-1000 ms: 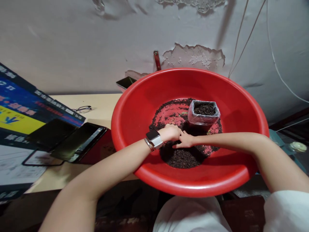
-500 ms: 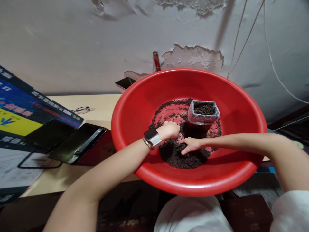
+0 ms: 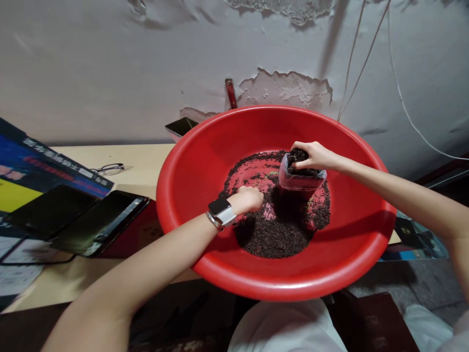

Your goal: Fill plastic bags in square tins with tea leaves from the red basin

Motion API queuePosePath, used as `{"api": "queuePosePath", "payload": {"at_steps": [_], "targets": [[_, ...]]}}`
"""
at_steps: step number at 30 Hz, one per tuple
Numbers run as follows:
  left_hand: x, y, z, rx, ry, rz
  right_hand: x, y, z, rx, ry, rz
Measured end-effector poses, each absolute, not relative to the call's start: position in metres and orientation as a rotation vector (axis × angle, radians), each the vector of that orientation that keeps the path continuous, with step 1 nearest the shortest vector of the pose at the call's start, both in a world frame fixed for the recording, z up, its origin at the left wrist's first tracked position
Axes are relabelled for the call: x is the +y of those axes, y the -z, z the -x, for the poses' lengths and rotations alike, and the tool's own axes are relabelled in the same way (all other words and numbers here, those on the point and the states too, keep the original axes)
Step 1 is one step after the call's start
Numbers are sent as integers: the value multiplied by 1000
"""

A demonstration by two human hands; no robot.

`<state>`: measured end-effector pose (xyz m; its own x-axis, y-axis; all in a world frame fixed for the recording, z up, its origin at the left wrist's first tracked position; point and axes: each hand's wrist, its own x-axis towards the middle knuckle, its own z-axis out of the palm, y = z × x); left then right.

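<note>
Taking the red basin [image 3: 278,286] as our landmark, our right hand [image 3: 311,155] is inside it toward the far right, over the mouth of the lined container [image 3: 300,181]. Its thumb and fingers are partly spread, curved around a clump of dark leaf bits [image 3: 299,155]. The container stands upright on the basin's floor, and more loose dark bits [image 3: 274,239] lie spread there, thickest at the near side. Our left hand [image 3: 250,199] is left of centre in the basin, fingers curled in; we cannot tell whether they hold anything. Eyeglasses [image 3: 112,168] lie left of the basin.
</note>
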<state>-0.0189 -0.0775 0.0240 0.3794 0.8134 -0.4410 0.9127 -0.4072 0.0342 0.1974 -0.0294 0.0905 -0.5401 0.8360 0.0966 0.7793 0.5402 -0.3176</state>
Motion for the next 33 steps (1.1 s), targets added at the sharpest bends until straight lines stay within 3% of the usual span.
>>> {"api": "queuePosePath", "payload": {"at_steps": [3, 14, 23, 26, 30, 33], "targets": [[-83, -35, 13, 1593, 739, -2315, -21, -88, -203, -2511, -342, 1380], [-91, -44, 9, 1499, 886, -2382, -18, -92, -220, -2198, -288, 1431], [-94, -36, 13, 1480, 706, -2443, -15, -79, -235, -2389, -266, 1544], [-92, -32, 15, 1431, 706, -2446, -18, -81, -236, -2439, -473, 1499], [-82, -22, 11, 1387, 375, -2471, -11, -88, -250, -2162, -524, 1484], [-73, -12, 9, 1425, -60, -2268, -1, -82, -267, -1905, -446, 1842]]}}
